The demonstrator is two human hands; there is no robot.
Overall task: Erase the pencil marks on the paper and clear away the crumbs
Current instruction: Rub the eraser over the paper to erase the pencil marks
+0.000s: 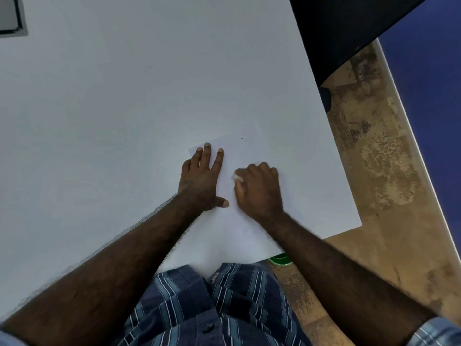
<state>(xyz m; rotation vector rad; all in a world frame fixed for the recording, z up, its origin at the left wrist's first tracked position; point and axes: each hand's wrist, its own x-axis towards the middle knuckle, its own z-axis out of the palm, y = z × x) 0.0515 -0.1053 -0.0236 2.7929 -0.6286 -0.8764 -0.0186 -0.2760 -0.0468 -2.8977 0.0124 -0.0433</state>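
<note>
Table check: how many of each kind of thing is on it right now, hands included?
Hands: 2, left hand flat on the paper, right hand gripping the eraser
Paper: 1
Eraser: 1, only a white tip shows
Total: 4

Single head-worn view, looking steeply down and forward at close range over the table [124, 108] edge and floor [369, 151] beyond.
</note>
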